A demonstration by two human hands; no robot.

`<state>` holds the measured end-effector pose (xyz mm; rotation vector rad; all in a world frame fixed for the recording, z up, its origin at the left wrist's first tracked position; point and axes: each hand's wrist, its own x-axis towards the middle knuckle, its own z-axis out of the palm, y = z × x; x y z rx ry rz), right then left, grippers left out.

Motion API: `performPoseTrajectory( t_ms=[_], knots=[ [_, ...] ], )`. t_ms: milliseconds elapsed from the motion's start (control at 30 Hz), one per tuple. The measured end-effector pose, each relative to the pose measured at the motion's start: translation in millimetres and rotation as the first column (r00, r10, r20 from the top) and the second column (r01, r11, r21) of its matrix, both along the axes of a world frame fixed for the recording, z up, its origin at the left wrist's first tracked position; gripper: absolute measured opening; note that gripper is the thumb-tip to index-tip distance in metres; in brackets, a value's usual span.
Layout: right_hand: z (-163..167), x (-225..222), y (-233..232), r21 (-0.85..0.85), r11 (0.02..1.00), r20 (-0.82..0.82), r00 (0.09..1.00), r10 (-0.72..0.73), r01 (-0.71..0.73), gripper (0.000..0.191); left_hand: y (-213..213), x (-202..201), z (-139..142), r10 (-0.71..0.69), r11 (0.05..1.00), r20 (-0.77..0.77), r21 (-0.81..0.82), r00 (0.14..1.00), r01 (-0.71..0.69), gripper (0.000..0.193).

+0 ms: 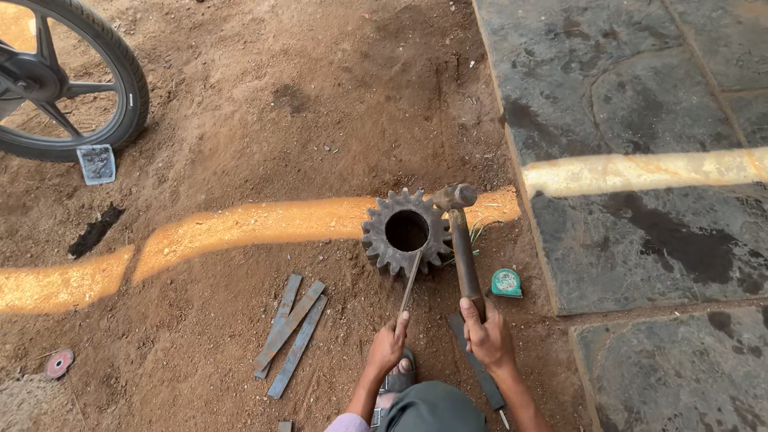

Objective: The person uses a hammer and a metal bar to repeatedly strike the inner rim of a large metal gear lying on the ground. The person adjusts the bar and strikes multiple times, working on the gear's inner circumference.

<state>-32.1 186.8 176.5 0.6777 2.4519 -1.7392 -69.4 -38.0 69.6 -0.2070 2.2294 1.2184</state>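
1. Steel rod [410,280] is pinched in your left hand [387,346], fist wrapped round its lower end; the tip leans to 12 o'clock against the near rim of the gear [405,232].
2. Right hand [489,339] is clenched on the hammer [462,244] handle, low on the grip; the head sits at 1 o'clock, just beside the gear's right teeth.
3. Judgement: keep the rod steady and the thumb below the struck end; a glancing blow could skid off.
4. Gear stands on loose dirt [264,120] at 12 o'clock, bore facing up; it may shift under a blow, so strike square.
5. Flat metal strips [290,332] lie at 10 o'clock, tape measure [506,282] at 2 o'clock, stone slab [640,120] beyond it.
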Motion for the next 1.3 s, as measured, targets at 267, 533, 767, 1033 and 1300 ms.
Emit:
performPoseTrajectory(
  t_ms=[267, 533, 767, 1033, 1300],
  knots=[
    [-10, -8, -6, -0.024, 0.999, 0.360, 0.932, 0.049, -0.043, 0.062, -4, 3, -1, 0.004, 0.999, -0.031, 0.045, 1.000, -0.003, 0.079],
    [-28, 2, 2, 0.290, 0.950, 0.089, 0.992, 0.091, -0.113, 0.072, 3, 3, -10, 0.007, 1.000, 0.000, 0.013, 1.000, -0.007, 0.081],
    [-64, 2, 12, 0.117, 0.993, 0.271, 0.962, -0.041, 0.009, 0.058, -15, 22, -25, -0.073, 0.992, 0.140, -0.093, 0.987, 0.087, 0.086],
    [-79, 36, 36, 0.037, 0.993, 0.320, 0.940, -0.115, 0.109, 0.068, -11, 45, -6, -0.001, 0.974, 0.029, -0.225, 1.000, 0.008, 0.085],
    [-99, 47, -3, 0.163, 0.972, 0.300, 0.930, -0.212, 0.169, 0.072, 39, -49, 29, 0.105, 0.989, 0.027, -0.110, 0.994, -0.101, 0.068]
  ],
)
